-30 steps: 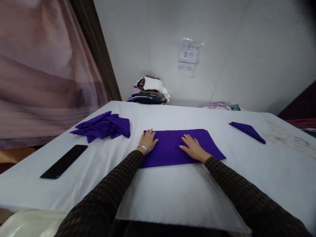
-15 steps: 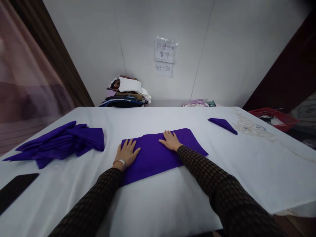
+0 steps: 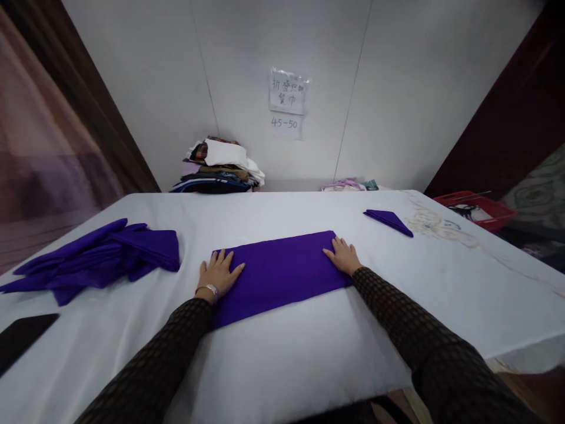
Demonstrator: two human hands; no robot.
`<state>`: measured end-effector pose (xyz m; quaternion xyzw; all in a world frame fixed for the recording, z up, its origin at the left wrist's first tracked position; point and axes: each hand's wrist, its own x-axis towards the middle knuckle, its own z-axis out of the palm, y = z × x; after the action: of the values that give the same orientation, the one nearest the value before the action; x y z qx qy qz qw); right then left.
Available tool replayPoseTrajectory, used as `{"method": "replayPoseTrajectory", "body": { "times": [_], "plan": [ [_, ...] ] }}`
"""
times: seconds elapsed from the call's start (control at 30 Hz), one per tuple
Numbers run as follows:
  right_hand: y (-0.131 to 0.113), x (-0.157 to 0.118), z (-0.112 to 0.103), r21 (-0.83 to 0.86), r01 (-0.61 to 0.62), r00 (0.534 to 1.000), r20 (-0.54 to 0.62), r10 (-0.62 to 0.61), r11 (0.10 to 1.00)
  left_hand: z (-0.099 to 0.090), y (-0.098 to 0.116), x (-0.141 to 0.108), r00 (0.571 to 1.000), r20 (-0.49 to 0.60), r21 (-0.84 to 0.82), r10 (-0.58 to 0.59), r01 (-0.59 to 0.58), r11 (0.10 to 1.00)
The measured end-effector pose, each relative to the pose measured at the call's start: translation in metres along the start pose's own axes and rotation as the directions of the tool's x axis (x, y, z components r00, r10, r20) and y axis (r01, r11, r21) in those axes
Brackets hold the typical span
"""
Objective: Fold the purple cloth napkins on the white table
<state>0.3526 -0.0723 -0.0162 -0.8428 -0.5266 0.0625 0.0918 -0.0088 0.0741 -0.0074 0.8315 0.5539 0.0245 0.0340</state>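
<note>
A purple cloth [image 3: 282,271], folded into a long rectangle, lies flat on the white-covered table [image 3: 282,353]. My left hand [image 3: 219,274] rests with spread fingers on its left end; a bracelet is round the wrist. On the right end, my right hand [image 3: 343,256] lies palm down, fingers apart, partly hiding the cloth's right edge. Neither hand grips anything. Crumpled purple cloths [image 3: 106,256] are heaped on the left of the table, and a small folded purple cloth [image 3: 389,222] lies at the back right.
Behind the table's far edge is a stack of folded clothes [image 3: 220,168], with more fabric [image 3: 346,185] to its right. A dark flat object [image 3: 24,338] lies at the left front. A red basket [image 3: 498,215] stands beyond the right edge. Paper signs [image 3: 288,94] hang on the wall.
My right hand has slid from the middle of the cloth to its right end. My left hand stays on the left end. The view has shifted slightly to the right.
</note>
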Motion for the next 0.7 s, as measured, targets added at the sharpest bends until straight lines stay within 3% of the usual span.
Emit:
{"method": "replayPoseTrajectory", "body": {
  "times": [0.17, 0.3, 0.37, 0.53, 0.7],
  "plan": [
    [0.021, -0.016, -0.015, 0.130, 0.026, 0.993, -0.115, -0.011, 0.991, -0.014, -0.008, -0.009, 1.000, -0.004, -0.143, 0.000, 0.000, 0.990],
    [0.050, -0.046, -0.020, 0.175, 0.162, 0.956, -0.271, -0.110, 0.971, -0.017, -0.016, -0.048, 0.961, -0.149, -0.134, 0.234, -0.254, 0.958],
    [0.062, -0.061, -0.018, 0.203, 0.179, 0.941, -0.321, -0.107, 0.963, -0.015, -0.021, -0.072, 0.939, -0.211, -0.105, 0.272, -0.299, 0.949],
    [0.073, -0.087, -0.010, 0.308, 0.050, 0.952, -0.302, 0.048, 0.950, -0.013, -0.037, -0.113, 0.971, -0.232, -0.059, 0.052, -0.067, 0.996],
    [0.069, -0.092, -0.010, 0.402, -0.085, 0.960, -0.210, 0.183, 0.912, -0.014, -0.040, -0.126, 0.982, -0.179, -0.109, -0.065, 0.046, 0.993]
  ]
}}
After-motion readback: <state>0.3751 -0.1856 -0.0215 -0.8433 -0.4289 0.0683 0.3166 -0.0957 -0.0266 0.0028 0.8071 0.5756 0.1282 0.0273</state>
